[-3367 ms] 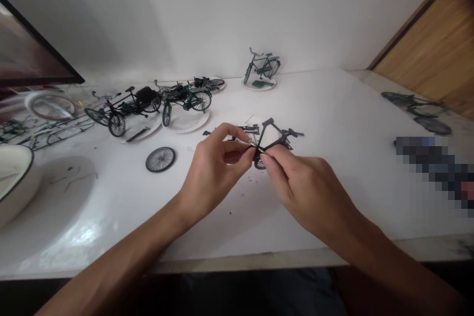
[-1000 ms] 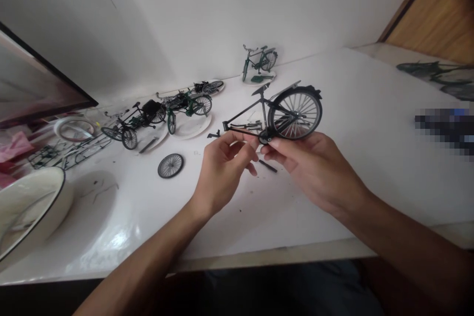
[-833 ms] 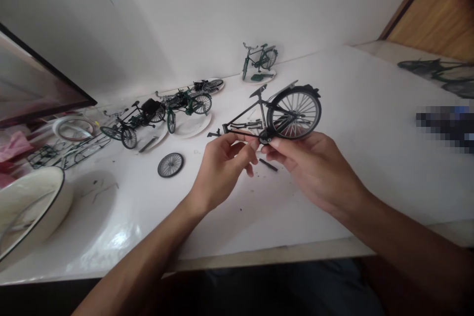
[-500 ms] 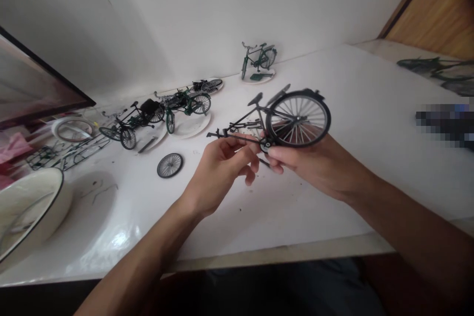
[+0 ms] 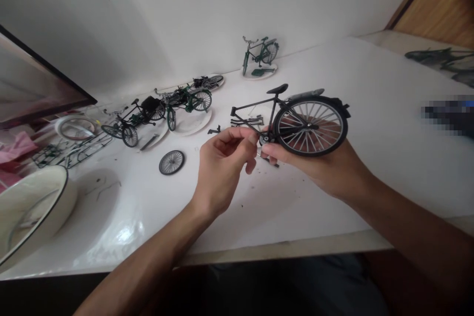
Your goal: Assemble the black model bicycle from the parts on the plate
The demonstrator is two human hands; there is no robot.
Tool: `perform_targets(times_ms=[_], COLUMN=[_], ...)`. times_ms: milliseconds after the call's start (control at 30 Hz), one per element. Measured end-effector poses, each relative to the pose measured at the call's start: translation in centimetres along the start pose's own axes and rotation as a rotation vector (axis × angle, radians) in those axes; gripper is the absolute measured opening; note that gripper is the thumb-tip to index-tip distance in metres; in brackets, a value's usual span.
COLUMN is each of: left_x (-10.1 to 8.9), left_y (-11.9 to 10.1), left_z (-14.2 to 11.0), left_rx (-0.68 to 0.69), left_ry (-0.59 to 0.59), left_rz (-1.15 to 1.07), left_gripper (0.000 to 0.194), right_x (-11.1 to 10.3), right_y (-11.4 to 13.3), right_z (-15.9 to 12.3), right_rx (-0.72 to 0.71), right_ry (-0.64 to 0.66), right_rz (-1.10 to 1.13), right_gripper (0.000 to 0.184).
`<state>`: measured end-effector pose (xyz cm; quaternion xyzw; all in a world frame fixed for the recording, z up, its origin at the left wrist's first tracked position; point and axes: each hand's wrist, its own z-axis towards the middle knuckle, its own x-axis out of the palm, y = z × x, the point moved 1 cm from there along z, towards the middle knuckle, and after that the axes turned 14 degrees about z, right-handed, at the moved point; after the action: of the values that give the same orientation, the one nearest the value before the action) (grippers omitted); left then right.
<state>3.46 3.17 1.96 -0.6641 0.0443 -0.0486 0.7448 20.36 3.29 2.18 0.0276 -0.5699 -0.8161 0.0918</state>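
Observation:
My right hand (image 5: 328,163) holds a black model bicycle (image 5: 309,126) above the white table, gripping it near the rear wheel and the crank. The bicycle has a saddle (image 5: 277,89), a rear rack and a rear wheel; its front end carries no wheel or handlebar. My left hand (image 5: 224,168) is closed, its thumb and forefinger pinching the lower frame beside the crank. What else those fingertips might hold is hidden. Behind the hands lie thin black parts (image 5: 246,121) and a small black piece (image 5: 214,130). A loose spoked wheel (image 5: 172,162) rests left of my left hand.
Assembled model bicycles stand at the back, one green (image 5: 261,54) and others (image 5: 135,116) to the left, by white plates (image 5: 192,126). An enamel basin (image 5: 61,207) occupies the left front. Green frame parts (image 5: 83,148) and a tape roll (image 5: 76,128) lie behind it.
The model bicycle has tilted so its front end points higher, and its rear wheel has shifted right. My left fingers have moved closer to the crank, in a tighter pinch.

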Motion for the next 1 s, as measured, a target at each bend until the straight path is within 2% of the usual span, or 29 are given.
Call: perform_targets(times_ms=[133,300,433,600,667,833,1000], left_x=[0.0,0.0,-0.1,0.2,0.1,-0.8,-1.1], left_y=[0.0,0.0,0.2,-0.4,-0.7,-0.9,-0.5], left_z=[0.0,0.2,0.4,-0.1,-0.2,0.5,0.9], left_rx=[0.123,0.248,0.285,0.316,0.274,0.025,0.013], left_ry=[-0.106,-0.111,-0.136,-0.098,-0.037,0.117,0.059], left_rz=[0.163,0.229,0.199,0.216,0.215,0.155,0.127], left_gripper=[0.01,0.007,0.035,0.041,0.041,0.034,0.031], right_x=[0.0,0.1,0.1,0.2,0.2,0.1,0.2], right_y=[-0.3,-0.9,-1.2,-1.3,-1.2,-1.0,-1.4], right_z=[0.0,-0.1,-0.2,-0.2,-0.2,-0.2,-0.3], right_rx=[0.041,0.055,0.054,0.022,0.009,0.018,0.094], right_ry=[0.019,0.009,-0.018,-0.087,-0.109,-0.071,-0.059], right_rz=[0.089,0.127,0.134,0.172,0.175,0.128,0.207], right_gripper=[0.016,0.015,0.013,0.016,0.018,0.017,0.014])
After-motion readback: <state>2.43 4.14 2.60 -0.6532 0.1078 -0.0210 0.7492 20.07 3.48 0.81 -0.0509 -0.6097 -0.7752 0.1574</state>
